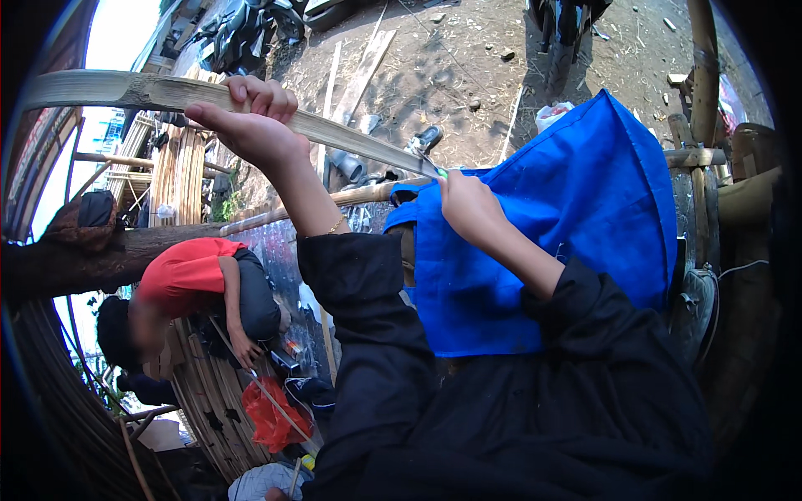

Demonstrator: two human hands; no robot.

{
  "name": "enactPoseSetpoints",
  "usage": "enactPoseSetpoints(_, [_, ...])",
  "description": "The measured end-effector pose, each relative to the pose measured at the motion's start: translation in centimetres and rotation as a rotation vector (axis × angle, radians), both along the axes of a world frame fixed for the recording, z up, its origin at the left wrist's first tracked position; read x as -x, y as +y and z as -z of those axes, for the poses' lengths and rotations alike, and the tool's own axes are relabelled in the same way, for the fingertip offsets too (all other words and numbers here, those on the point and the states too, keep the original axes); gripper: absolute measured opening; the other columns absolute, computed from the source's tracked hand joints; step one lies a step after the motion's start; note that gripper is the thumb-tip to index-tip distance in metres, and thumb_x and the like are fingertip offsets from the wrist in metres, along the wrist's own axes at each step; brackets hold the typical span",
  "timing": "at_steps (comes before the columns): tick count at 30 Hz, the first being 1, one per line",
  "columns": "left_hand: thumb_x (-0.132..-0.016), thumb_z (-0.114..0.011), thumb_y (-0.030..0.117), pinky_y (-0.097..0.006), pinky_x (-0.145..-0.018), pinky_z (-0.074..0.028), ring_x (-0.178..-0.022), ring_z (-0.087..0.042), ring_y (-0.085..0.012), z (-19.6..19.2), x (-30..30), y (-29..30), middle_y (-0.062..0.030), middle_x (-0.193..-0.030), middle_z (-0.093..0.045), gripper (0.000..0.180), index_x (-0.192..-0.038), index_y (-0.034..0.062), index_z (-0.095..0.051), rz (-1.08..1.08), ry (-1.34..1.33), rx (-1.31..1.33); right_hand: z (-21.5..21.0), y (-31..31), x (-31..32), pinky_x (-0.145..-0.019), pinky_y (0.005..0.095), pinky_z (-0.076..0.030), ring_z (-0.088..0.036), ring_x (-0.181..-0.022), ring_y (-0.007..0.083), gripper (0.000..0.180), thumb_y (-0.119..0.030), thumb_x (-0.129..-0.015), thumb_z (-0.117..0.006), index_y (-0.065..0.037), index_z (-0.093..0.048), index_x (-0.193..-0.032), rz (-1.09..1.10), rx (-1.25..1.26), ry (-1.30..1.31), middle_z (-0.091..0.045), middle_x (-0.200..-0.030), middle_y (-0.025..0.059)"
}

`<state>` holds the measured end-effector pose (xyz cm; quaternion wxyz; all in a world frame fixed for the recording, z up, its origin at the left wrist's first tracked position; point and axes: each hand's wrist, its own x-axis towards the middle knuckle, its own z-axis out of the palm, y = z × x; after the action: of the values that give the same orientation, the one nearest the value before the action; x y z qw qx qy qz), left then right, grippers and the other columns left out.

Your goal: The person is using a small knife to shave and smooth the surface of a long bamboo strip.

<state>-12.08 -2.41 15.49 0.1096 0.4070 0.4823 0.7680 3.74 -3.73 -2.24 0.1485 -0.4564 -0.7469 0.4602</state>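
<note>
A long, flat bamboo strip (342,136) runs from the upper left down toward the middle. My left hand (259,125) grips it from below, fingers curled over its top edge and the thumb pointing out to the left. At the strip's lower right end, my right hand (469,200) is closed on a knife (431,162). Only a bit of its thin blade and a green part of the handle show, and the blade lies against the strip's end. Below my right hand, a blue cloth (560,242) is draped across my lap.
To the left, a person in a red shirt (188,271) bends over a thin stick beside a red plastic bag (274,413). A thick dark log (134,259) crosses at left. Sandals (430,136) and wood pieces (365,73) lie on the dirt ground. Bamboo posts (703,75) stand at right.
</note>
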Motion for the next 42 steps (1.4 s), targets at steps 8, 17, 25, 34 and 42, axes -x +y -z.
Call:
enactPoseSetpoints(8, [-0.08,-0.017,0.075,-0.023,-0.039,-0.011,-0.041,-0.014,-0.0072,0.3,-1.8,-0.1,0.0032,-0.049,-0.018,0.064,-0.067,0.0126,-0.025,-0.011,0.006,-0.011,-7.7,0.4,1.8,-0.062,0.0523,-0.038,-0.054,-0.065,0.045,0.021,-0.017,-0.091,-0.041,0.004,-0.042,-0.089,-0.029,-0.103,0.626,-0.054,-0.066,0.0269])
enactPoseSetpoints(17, [-0.08,-0.02,0.076,-0.023,-0.039,-0.01,-0.041,-0.013,-0.0073,0.3,-1.9,-0.7,0.0035,-0.049,-0.017,0.064,-0.067,0.0127,-0.025,-0.007,-0.007,-0.041,-4.1,0.1,3.9,-0.059,0.0506,-0.044,-0.056,-0.064,0.0451,0.028,-0.02,-0.092,-0.041,0.006,-0.046,-0.082,0.06,-0.148,0.336,-0.056,-0.065,0.0282])
enactPoseSetpoints(25, [-0.082,-0.02,0.073,-0.023,-0.039,-0.01,-0.041,-0.013,-0.0069,0.1,-0.7,-1.4,0.0035,-0.051,-0.018,0.063,-0.069,0.0118,-0.026,0.015,-0.013,-0.061,-6.3,0.0,3.1,-0.059,0.0467,-0.041,-0.055,-0.065,0.0414,0.037,-0.026,-0.094,-0.039,0.005,-0.05,-0.076,-0.035,0.002,0.465,-0.055,-0.065,0.0254])
enactPoseSetpoints(34, [-0.081,-0.018,0.074,-0.024,-0.04,-0.01,-0.042,-0.013,-0.0071,0.5,-0.3,-1.4,0.0034,-0.051,-0.017,0.064,-0.069,0.0118,-0.026,-0.003,-0.007,-0.053,-3.3,-0.2,3.6,-0.05,0.0325,-0.032,-0.033,-0.054,0.0101,0.037,-0.028,-0.095,-0.041,0.0,-0.043,-0.07,0.038,0.189,0.652,-0.037,-0.055,0.004])
enactPoseSetpoints(42, [-0.081,-0.018,0.074,-0.024,-0.039,-0.01,-0.04,-0.013,-0.0072,0.9,0.1,-1.8,0.0034,-0.048,-0.017,0.064,-0.068,0.0125,-0.027,0.015,-0.021,-0.082,-3.6,-1.2,3.8,-0.052,0.0392,-0.037,-0.048,-0.051,0.0255,0.034,-0.025,-0.094,-0.043,0.002,-0.045,-0.073,0.053,-0.026,0.584,-0.049,-0.056,0.0143])
